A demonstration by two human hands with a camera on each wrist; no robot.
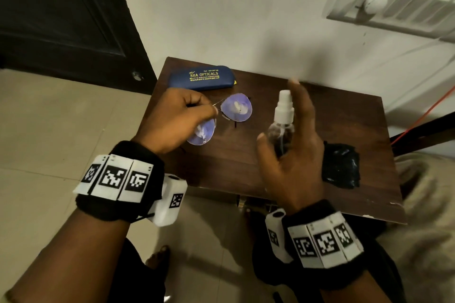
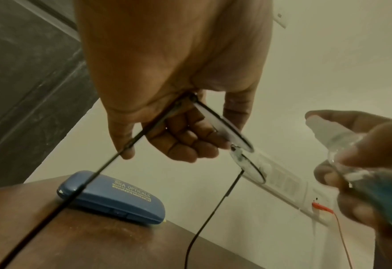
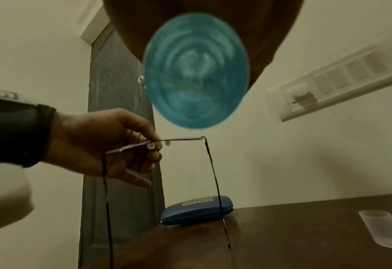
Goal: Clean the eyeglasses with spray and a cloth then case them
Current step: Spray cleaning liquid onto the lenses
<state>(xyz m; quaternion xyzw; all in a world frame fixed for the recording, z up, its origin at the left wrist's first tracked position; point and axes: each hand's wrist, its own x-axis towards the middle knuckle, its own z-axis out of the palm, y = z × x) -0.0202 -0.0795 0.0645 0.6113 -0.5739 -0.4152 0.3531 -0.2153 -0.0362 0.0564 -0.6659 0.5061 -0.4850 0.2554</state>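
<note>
In the middle of the head view, over the brown tabletop (image 1: 320,118), the left hand (image 1: 172,120) has its fingers pinched on the eyeglasses (image 1: 236,107) near the bridge, while the right hand (image 1: 293,155) cradles the spray bottle (image 1: 283,123), index finger raised clear of the nozzle. With so thin a pinch, the frame could likely swing or slip, and a nozzle not squarely aimed would wet the tabletop instead. Counted largest to smallest: one tabletop, one blue case (image 1: 202,77) at upper centre, one black cloth (image 1: 341,165) at right, one pair of eyeglasses, one bottle, one loose clear cap (image 3: 381,229).

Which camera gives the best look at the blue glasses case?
The left wrist view: the blue case lies close, shut, its gold lettering legible. The head view shows it whole at the table's far edge; the right wrist view shows it small and low, end-on.
</note>
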